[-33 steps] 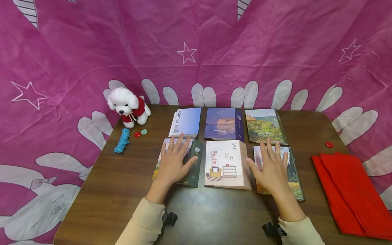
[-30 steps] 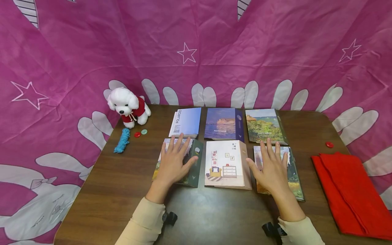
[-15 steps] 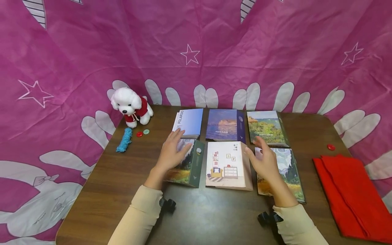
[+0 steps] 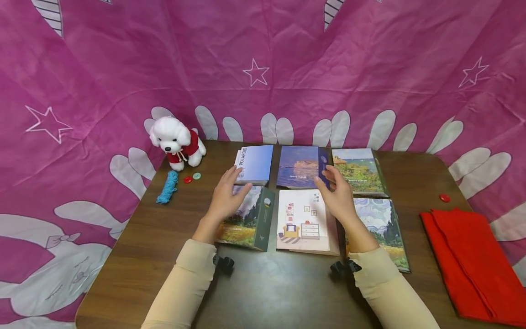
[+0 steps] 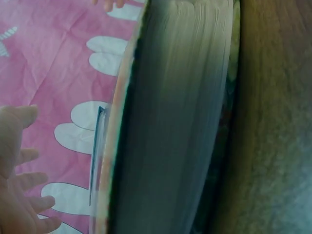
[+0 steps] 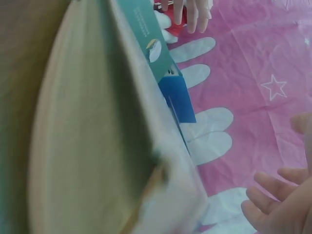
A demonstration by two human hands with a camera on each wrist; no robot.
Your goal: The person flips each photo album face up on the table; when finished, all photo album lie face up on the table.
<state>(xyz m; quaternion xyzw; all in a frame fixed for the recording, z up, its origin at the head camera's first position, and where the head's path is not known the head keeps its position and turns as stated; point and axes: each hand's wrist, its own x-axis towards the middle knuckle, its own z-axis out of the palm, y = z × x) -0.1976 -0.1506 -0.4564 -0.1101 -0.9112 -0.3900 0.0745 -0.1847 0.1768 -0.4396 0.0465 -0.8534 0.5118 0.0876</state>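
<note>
1. The left hand (image 4: 225,195) hovers with relaxed, straight fingers over the far end of the green-spined landscape album (image 4: 245,218), fingertips near the Polaroid album (image 4: 254,163).
2. The right hand (image 4: 338,193) is spread, holding nothing, above the gap between the room-drawing album (image 4: 303,220) and the blue seascape album (image 4: 302,166).
3. All the albums lie flat on the worktop (image 4: 164,237).

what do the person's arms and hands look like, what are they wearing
Both arms are in long cream-coloured sleeves, the left sleeve and the right sleeve, each ending at the wrist. A small black device sits under each wrist: the left wrist device and the right wrist device. The left hand and right hand are bare, with no gloves or rings visible.
</note>
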